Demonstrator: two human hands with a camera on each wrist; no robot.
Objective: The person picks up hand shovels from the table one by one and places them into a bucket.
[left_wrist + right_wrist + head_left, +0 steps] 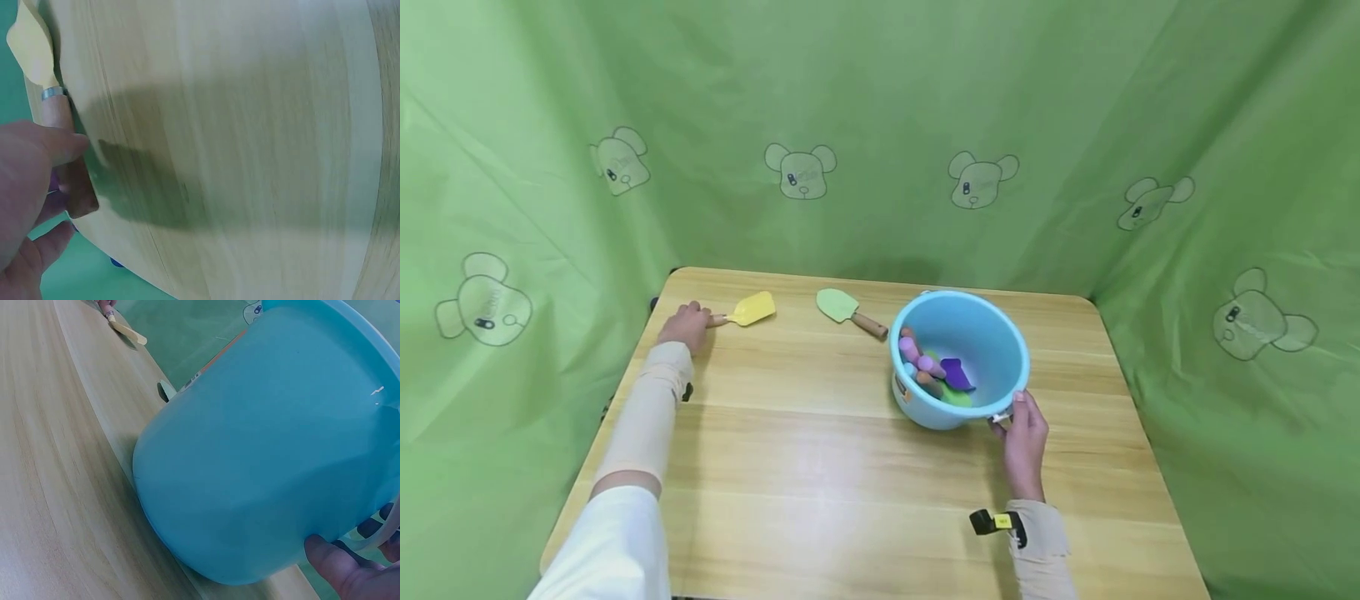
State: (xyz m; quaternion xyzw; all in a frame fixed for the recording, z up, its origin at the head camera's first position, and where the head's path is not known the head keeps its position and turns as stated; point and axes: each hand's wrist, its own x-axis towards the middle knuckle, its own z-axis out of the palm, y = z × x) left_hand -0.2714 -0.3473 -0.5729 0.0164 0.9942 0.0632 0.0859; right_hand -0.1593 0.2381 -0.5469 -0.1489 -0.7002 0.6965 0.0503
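Note:
At the far left of the table my left hand [688, 327] pinches the wooden handle of a small yellow shovel [755, 309]. The left wrist view has the thumb lying across that handle [57, 111], below its metal collar. My right hand [1024, 442] grips a light blue bucket [949, 304] at its rim, beside the white handle [384, 531]. In the right wrist view the thumb [325, 553] rests against the bucket's outer wall. Inside the bucket lie several toy tools, with pink and brown handle ends and a purple blade [957, 374].
Between the shovel and the bucket lies a light green trowel [837, 305], its wooden handle pointing toward the bucket. All of it is on a wood-grain table [790, 483]. A green curtain [887, 100] printed with bear heads hangs around the back and sides.

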